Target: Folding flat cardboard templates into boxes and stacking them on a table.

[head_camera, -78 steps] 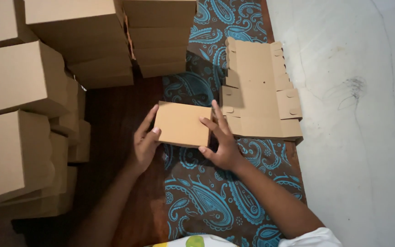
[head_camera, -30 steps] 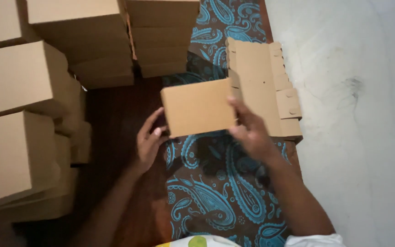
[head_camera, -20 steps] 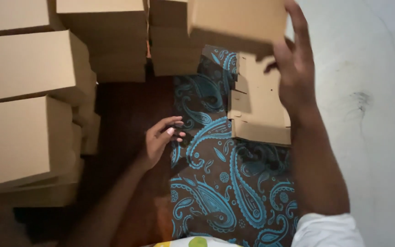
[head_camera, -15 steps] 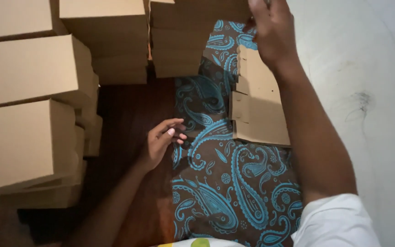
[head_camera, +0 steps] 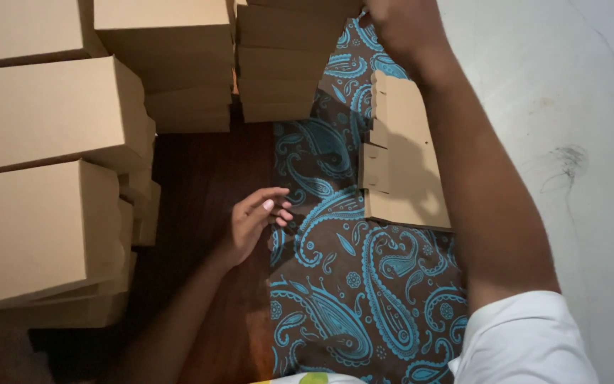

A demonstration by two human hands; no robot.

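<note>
My right hand [head_camera: 399, 21] reaches far forward to the frame's top edge and grips the right end of a folded brown cardboard box [head_camera: 300, 6]. That box rests on top of the middle stack of boxes [head_camera: 286, 67]. The fingertips are cut off by the frame. My left hand [head_camera: 257, 220] hovers open with loosely curled fingers at the left edge of the blue paisley cloth [head_camera: 357, 284], holding nothing. A pile of flat, unfolded box blanks [head_camera: 399, 163] lies on the cloth under my right forearm.
Tall stacks of assembled brown boxes [head_camera: 44, 185] fill the left side, with more at the top left [head_camera: 172, 64]. Dark wooden floor [head_camera: 207, 163] shows between them and the cloth. Pale floor [head_camera: 577, 142] runs along the right.
My right hand lifted the folded box away from the cloth and carried it forward onto the middle stack. My left hand let go and stayed low by the cloth's edge.
</note>
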